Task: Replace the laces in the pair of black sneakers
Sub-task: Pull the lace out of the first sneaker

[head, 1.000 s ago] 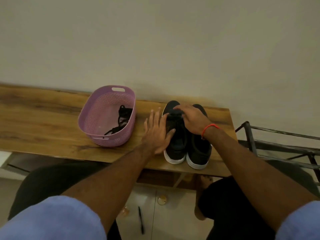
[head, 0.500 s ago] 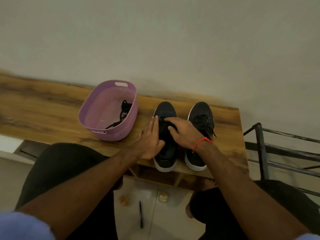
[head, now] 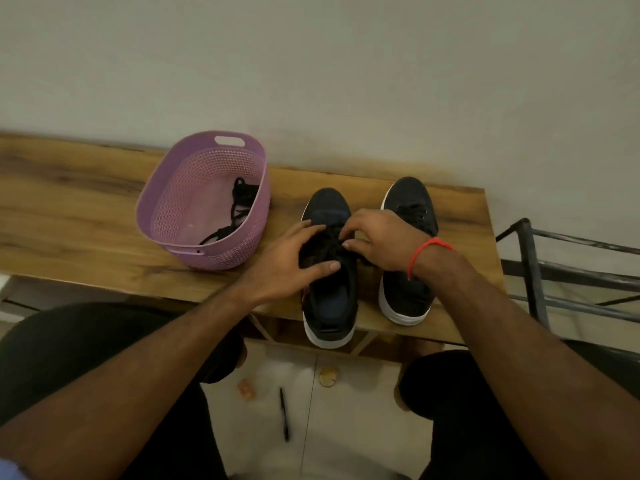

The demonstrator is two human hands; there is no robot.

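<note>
The pair of black sneakers stood side by side at the right end of the wooden counter [head: 86,216], toes to the far wall and heels at the near edge, presumably so the lacing faced the seated person. The left sneaker [head: 329,306] sat slightly nearer, its white heel jutting over the counter's edge; the right sneaker [head: 407,296] stood just beside it with a narrow strip of wood showing between them.

Both hands worked over the left sneaker. The left hand [head: 291,263] lay against the shoe's left side with fingers spread and nearly straight, the thumb reaching across the tongue; it looked to me like a bracing hold, steadying the shoe rather than gripping it. The right hand [head: 379,239] came in from the other side, its fingers bent down over the black lace [head: 329,245] near the upper eyelets, apparently pinching it to loosen it, though dark lace on dark fabric made the exact grip hard to read. A red thread bracelet [head: 424,249] circled that wrist.

To the left, well apart from the shoes, a purple perforated basket [head: 194,161] held a loose tangle of black laces [head: 239,209], within easy reach. I judged the job barely begun, since both shoes appeared laced.

On the floor below lay a black pen [head: 284,414], and a metal rack [head: 533,271] stood at the right.
</note>
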